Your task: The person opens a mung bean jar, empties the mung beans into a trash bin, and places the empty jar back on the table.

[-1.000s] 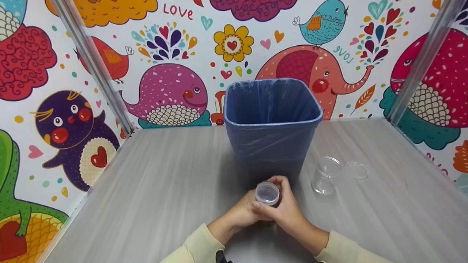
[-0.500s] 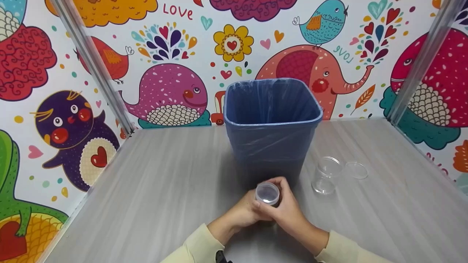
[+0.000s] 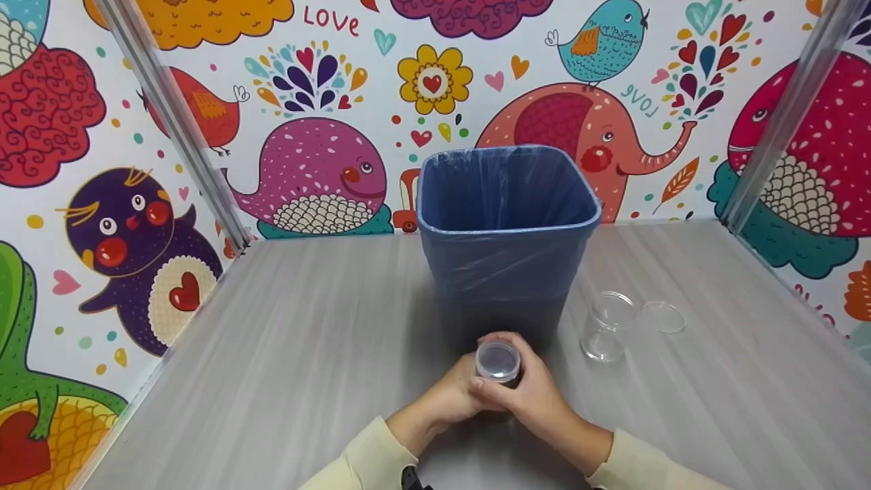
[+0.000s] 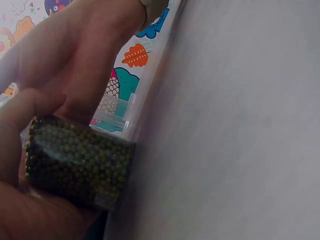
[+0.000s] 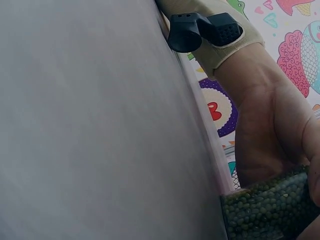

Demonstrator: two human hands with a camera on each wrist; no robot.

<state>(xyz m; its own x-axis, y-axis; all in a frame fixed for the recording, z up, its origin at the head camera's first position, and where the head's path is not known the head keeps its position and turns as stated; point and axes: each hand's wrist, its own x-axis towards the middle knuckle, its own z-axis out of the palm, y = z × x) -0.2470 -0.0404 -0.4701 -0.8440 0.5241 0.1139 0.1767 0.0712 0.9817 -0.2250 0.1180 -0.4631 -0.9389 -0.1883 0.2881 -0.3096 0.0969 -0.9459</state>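
A clear plastic jar [image 3: 498, 361] of small green beans, which look like mung beans, stands upright on the table just in front of the blue bin. Its see-through round top faces up. My left hand [image 3: 452, 395] holds the jar from the left side. My right hand [image 3: 534, 391] curls round the upper part, thumb in front and fingers behind. In the left wrist view the beans [image 4: 80, 165] show through the jar wall, and its base meets the table. The right wrist view shows the jar's lower part [image 5: 265, 207] beside the left palm [image 5: 265, 130].
A blue bin [image 3: 507, 272] with a clear liner stands directly beyond my hands. To its right are an uncovered clear jar [image 3: 604, 330] and a flat clear round lid [image 3: 664, 318] on the grey table [image 3: 306, 340]. Cartoon-patterned walls [image 3: 435, 129] enclose the back and sides.
The fingers of my right hand have shifted slightly leftward round the far side of the jar's top. The left hand, the jar and the bin stay in place.
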